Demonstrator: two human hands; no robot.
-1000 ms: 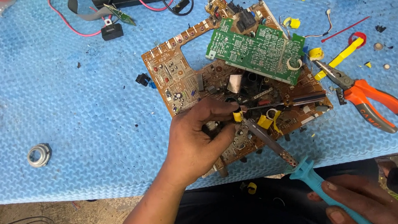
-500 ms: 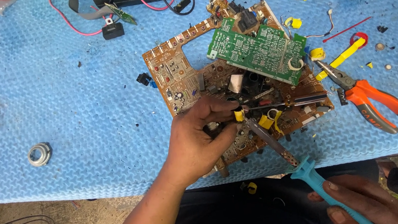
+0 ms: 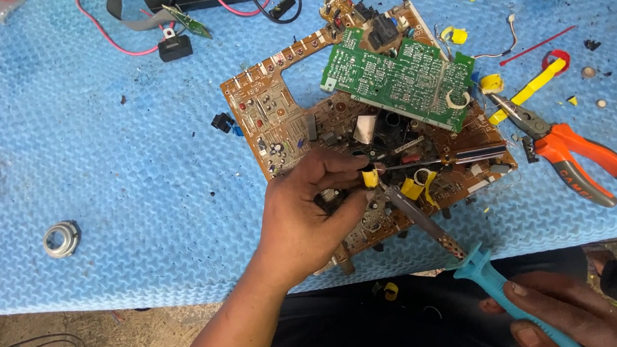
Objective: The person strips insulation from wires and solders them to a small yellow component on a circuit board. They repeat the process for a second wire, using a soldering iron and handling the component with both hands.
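The person's left hand (image 3: 311, 211) rested on the brown circuit board (image 3: 278, 118) near the table's front edge, its fingers pinched together around a small yellow component (image 3: 370, 179) standing among the parts there — a grip that seemed meant to steady the piece while heat was brought to it. The right hand (image 3: 557, 314) was wrapped tight around the blue handle of a soldering iron (image 3: 455, 251), held low at the table's edge, the long metal shaft slanting up and left so that its tip reached the board just beside the pinched component. The two hands were thus well apart, joined only by the iron's length.

A green circuit board (image 3: 399, 84) lay tilted on top of the brown one, farther from the person. A screwdriver (image 3: 448, 157) lay across the brown board, just right of the left hand's fingertips. Orange-handled pliers (image 3: 569, 152) sat to the right on the blue foam mat (image 3: 87, 161) — within easy reach, judging by their position.
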